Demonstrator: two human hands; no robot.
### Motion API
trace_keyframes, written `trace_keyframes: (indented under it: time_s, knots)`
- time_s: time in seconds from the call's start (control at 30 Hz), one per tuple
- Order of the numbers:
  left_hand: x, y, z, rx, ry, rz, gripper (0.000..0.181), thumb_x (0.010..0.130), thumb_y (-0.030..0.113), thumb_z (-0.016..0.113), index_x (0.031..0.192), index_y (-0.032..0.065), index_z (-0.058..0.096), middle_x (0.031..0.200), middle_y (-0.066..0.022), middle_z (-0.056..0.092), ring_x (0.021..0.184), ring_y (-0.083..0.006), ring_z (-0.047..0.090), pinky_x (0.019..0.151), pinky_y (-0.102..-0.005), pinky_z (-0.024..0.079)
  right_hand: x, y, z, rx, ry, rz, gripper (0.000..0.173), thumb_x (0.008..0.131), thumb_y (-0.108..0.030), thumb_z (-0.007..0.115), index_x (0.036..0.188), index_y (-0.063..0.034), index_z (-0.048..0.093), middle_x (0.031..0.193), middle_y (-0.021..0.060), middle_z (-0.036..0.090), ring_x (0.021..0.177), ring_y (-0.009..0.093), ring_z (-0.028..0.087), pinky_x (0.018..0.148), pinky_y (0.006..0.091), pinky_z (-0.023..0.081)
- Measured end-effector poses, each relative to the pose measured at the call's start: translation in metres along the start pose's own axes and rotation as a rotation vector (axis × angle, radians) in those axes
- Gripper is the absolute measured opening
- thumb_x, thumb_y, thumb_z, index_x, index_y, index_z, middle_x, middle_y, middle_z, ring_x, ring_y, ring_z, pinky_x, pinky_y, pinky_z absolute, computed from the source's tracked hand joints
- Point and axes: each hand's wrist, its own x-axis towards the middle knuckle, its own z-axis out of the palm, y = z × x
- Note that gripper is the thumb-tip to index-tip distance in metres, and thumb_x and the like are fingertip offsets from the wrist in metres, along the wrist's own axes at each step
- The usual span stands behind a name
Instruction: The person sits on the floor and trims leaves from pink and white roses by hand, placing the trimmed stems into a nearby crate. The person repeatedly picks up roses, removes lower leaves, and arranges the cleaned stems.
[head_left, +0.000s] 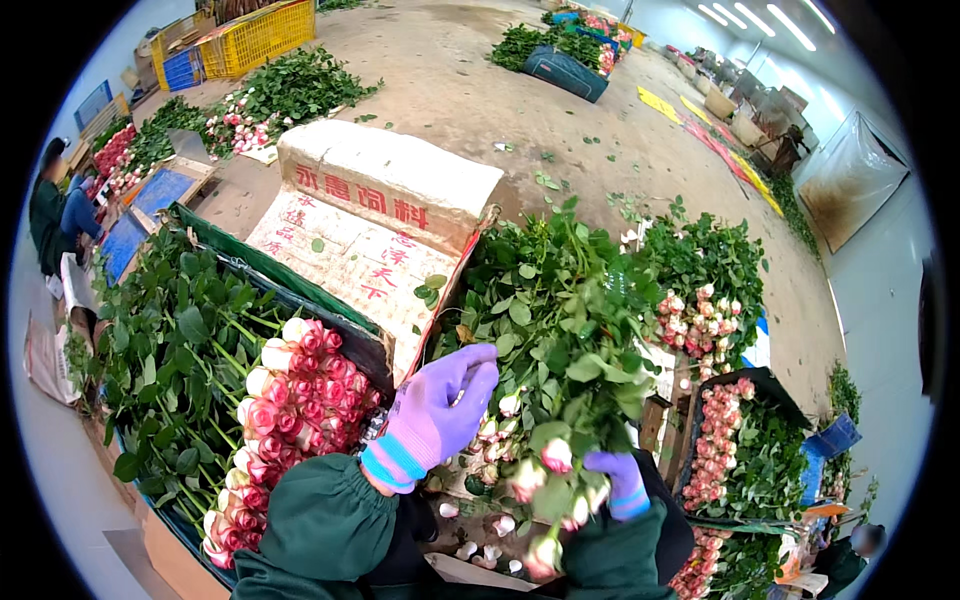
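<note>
My left hand (442, 405), in a purple glove with a blue-striped cuff, hovers over the front of a leafy heap of cut roses (540, 300). Its fingers are bent and nothing shows between them and the thumb. My right hand (621, 478), gloved alike, is closed around several pale pink-edged roses (556, 455); leaves and blooms partly hide its fingers, and the bunch is blurred. Loose petals (487, 555) lie below the blooms. Left of my left hand, pink-and-white roses (300, 405) fill a crate with their heads towards me.
A white woven sack (337, 225) bearing red writing lies folded ahead. More roses (705, 322) and a dark crate of roses (720, 442) stand to the right. Yellow crates (259, 37) are at the back left. One person (56, 202) sits far left, another (844, 562) lower right.
</note>
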Motion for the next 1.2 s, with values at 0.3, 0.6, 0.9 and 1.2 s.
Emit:
trace_keyframes:
  time_s: [0.3,0.6,0.9,1.2]
  knots:
    - [0.006,-0.005,0.008,-0.002,0.113,0.001,0.024,0.087,0.019,0.053,0.102,0.0014,0.059,0.073,0.0017,0.059,0.06,-0.0025,0.047,0.056,-0.0188,0.041,0.114,0.106,-0.135,-1.602,0.631,0.565,0.072,0.062,-0.029,0.069,0.124,-0.0046,0.041,0.107,0.0195,0.058,0.102,0.033,0.055,0.086,0.039,0.044]
    - [0.004,-0.017,0.012,0.231,0.034,0.028,0.03,0.085,0.027,0.054,0.103,0.0037,0.059,0.058,-0.0021,0.052,0.054,-0.0052,0.047,0.053,-0.0232,0.04,0.067,0.002,-0.096,-0.34,0.109,0.102,0.033,0.08,-0.016,0.053,0.108,0.0012,0.053,0.097,0.015,0.062,0.084,0.026,0.061,0.073,0.0337,0.049]
    - [-0.001,-0.008,0.022,0.354,-0.086,-0.079,0.033,0.085,0.033,0.05,0.103,0.0075,0.058,0.085,-0.0143,0.062,0.081,-0.0267,0.061,0.073,-0.0335,0.046,0.069,0.032,-0.092,0.293,0.063,0.321,0.029,0.084,-0.015,0.054,0.109,-0.0002,0.053,0.102,0.0119,0.062,0.089,0.024,0.062,0.08,0.038,0.05]
    - [-0.006,-0.028,0.031,0.482,-0.195,-0.047,0.032,0.084,0.033,0.051,0.104,0.0093,0.059,0.086,-0.0145,0.063,0.083,-0.0282,0.061,0.074,-0.034,0.047,0.062,-0.063,-0.061,0.541,-0.362,0.013,0.021,0.086,-0.028,0.053,0.084,-0.0075,0.057,0.072,0.0046,0.059,0.061,0.017,0.057,0.057,0.0289,0.051]
